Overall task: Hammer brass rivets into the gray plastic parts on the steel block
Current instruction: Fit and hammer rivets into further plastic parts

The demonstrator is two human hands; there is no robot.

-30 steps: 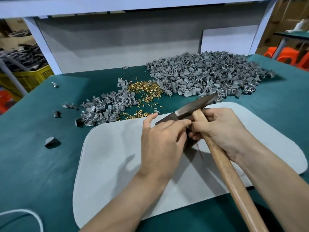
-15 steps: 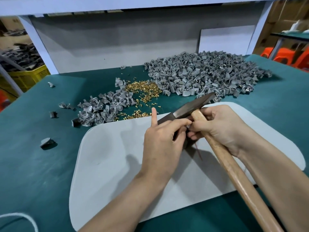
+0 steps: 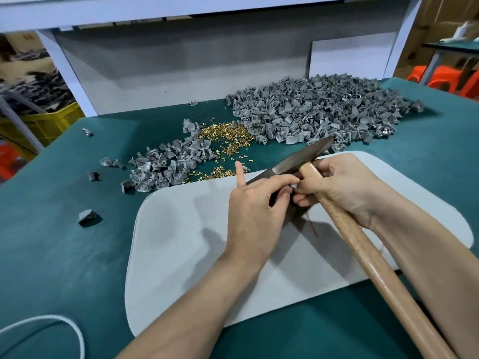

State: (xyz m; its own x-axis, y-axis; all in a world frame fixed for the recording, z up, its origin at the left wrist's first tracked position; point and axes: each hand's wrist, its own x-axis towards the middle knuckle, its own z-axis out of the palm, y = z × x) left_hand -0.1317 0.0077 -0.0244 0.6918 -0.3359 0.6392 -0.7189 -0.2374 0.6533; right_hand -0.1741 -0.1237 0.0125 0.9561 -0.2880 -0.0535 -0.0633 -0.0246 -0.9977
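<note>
My right hand (image 3: 344, 186) grips a hammer close under its dark steel head (image 3: 300, 158); the wooden handle (image 3: 368, 257) runs down to the lower right. My left hand (image 3: 255, 207) meets it over the grey mat, thumb and fingers pinching a small gray plastic part (image 3: 294, 186) between both hands, index finger pointing up. The steel block is mostly hidden under my hands; a dark edge (image 3: 293, 216) shows. Brass rivets (image 3: 228, 137) lie scattered behind.
A big heap of gray plastic parts (image 3: 318, 112) lies at the back right, a smaller heap (image 3: 166, 167) at the left, with loose parts (image 3: 88, 217) on the green table. The grey mat (image 3: 181, 234) lies under my hands. A white cable (image 3: 51, 322) loops at the front left.
My left index finger has lifted to point straight up. Both hands stay together at the hammer head, working the small part; the view has shifted slightly.
</note>
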